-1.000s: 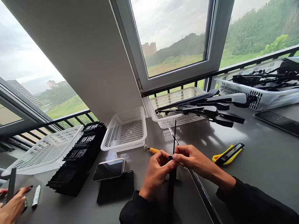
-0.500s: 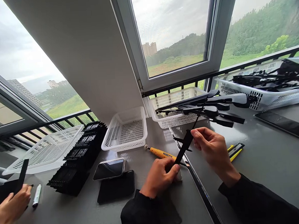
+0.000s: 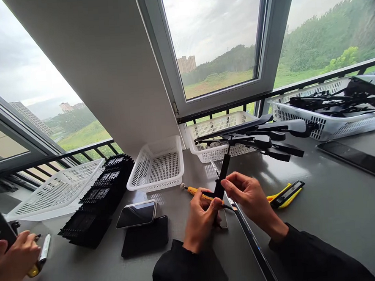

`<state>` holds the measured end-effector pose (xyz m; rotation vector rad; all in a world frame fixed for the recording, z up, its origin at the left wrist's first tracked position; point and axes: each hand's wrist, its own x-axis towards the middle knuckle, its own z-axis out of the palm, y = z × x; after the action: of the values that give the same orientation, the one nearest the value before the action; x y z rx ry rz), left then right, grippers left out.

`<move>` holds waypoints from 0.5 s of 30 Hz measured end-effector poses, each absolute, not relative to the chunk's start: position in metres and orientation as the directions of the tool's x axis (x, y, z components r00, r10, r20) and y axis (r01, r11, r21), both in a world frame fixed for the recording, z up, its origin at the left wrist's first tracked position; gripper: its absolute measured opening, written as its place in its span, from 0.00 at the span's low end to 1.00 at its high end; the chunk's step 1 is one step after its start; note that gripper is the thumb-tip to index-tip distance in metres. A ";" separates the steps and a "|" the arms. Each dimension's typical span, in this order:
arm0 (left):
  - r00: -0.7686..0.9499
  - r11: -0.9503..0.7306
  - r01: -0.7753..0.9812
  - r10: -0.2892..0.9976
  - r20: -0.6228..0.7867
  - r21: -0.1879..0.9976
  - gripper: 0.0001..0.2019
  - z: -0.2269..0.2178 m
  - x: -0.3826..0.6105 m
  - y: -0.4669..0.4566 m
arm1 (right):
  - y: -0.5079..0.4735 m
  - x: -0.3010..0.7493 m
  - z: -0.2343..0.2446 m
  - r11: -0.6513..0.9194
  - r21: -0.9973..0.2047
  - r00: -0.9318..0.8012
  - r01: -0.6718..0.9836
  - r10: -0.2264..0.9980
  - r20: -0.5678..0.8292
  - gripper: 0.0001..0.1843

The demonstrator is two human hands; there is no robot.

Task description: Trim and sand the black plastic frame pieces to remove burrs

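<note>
A narrow black plastic part (image 3: 224, 168) stands tilted between my two hands above the grey table. Its lower end is pinched by my left hand (image 3: 201, 218), thumb in front. My right hand (image 3: 246, 196) presses thumb and fingers together on the part's right side, about halfway up. Behind my left hand lies a yellow pen-shaped tool (image 3: 195, 191) with a pale round tip, partly covered by the fingers. A long black strip with a shiny edge (image 3: 252, 238) runs under my hands towards me. Right of my right hand rests a yellow and black utility knife (image 3: 286, 195).
White baskets (image 3: 158, 185) line the window side; one basket (image 3: 204, 156) carries long black parts (image 3: 263, 138). A stack of black parts (image 3: 96, 205), a phone (image 3: 136, 214) and a black slab (image 3: 145, 238) sit left. Another person's hands (image 3: 16, 257) work at far left.
The black part has turned more upright, and my right hand has moved down and left along it, closer to my left hand. More of the utility knife shows. The other person's hands have shifted.
</note>
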<state>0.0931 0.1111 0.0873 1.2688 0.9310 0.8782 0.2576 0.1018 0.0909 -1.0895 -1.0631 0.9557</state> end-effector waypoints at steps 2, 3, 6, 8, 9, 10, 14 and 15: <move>0.313 0.087 -0.023 0.947 -0.075 0.996 0.28 0.086 0.095 0.109 | 0.102 0.255 0.089 0.155 -0.983 0.165 -0.096 0.977 0.138 0.28; 0.274 0.065 -0.021 0.960 -0.056 0.998 0.28 0.086 0.096 0.109 | 0.101 0.253 0.089 0.130 -0.986 0.128 -0.108 0.985 0.116 0.28; 0.176 -0.016 -0.001 0.984 0.016 1.000 0.25 0.084 0.096 0.110 | 0.101 0.247 0.088 0.090 -0.986 0.040 -0.141 0.996 0.085 0.28; 0.138 -0.058 0.005 0.989 0.056 0.998 0.24 0.084 0.094 0.111 | 0.100 0.243 0.086 0.089 -0.986 0.007 -0.138 0.996 0.088 0.26; 0.120 -0.083 0.003 0.989 0.082 0.997 0.23 0.084 0.093 0.112 | 0.101 0.242 0.084 0.094 -0.989 -0.012 -0.118 0.995 0.096 0.25; 0.096 -0.113 -0.002 0.989 0.112 0.994 0.22 0.085 0.093 0.113 | 0.101 0.241 0.083 0.098 -0.991 -0.034 -0.089 0.994 0.102 0.24; -0.008 -0.168 -0.044 0.986 0.168 0.985 0.20 0.088 0.089 0.117 | 0.102 0.238 0.077 0.107 -0.994 -0.113 0.015 0.988 0.105 0.24; -0.007 -0.158 -0.061 0.987 0.158 0.986 0.19 0.089 0.087 0.118 | 0.102 0.238 0.077 0.110 -0.994 -0.122 0.018 0.987 0.107 0.23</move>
<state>0.0875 0.1180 0.0892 1.2767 1.0855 1.3546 0.2383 0.1016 0.0771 -1.0863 -1.3659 1.2030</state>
